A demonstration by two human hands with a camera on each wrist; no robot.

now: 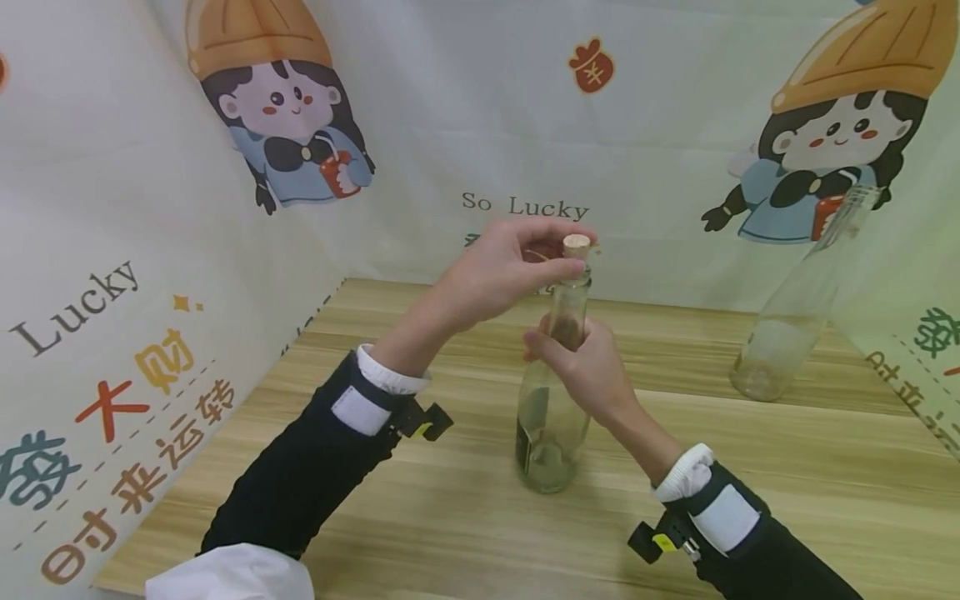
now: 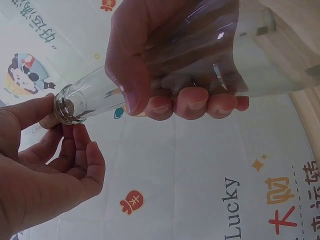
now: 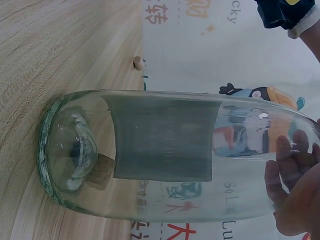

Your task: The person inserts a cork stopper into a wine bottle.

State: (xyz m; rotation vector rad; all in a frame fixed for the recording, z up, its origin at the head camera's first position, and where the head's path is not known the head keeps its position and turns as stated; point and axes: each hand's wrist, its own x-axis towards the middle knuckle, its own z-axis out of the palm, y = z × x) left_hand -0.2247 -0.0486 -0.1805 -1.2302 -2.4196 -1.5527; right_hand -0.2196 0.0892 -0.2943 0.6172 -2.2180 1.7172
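Observation:
A clear glass bottle (image 1: pixel 552 450) with a rectangular label (image 3: pixel 165 140) on its side stands upright on the wooden table. My right hand (image 1: pixel 588 367) grips it around the neck and shoulder, thumb in front. In the left wrist view the fingers of the right hand (image 2: pixel 150 75) curl round the glass. At the mouth, a cork (image 1: pixel 577 244) sits partly inside and partly above the rim. My left hand (image 1: pixel 498 271) pinches this cork (image 2: pixel 48 120) between thumb and fingers, right at the rim.
A second clear bottle (image 1: pixel 787 333) stands uncorked at the right of the table (image 1: pixel 420 500). In the right wrist view a small cork-like piece (image 3: pixel 138 63) stands on the wood, and another cork (image 3: pixel 101 171) shows through the bottle near its base. Printed cloth (image 1: pixel 420 100) walls the back and sides.

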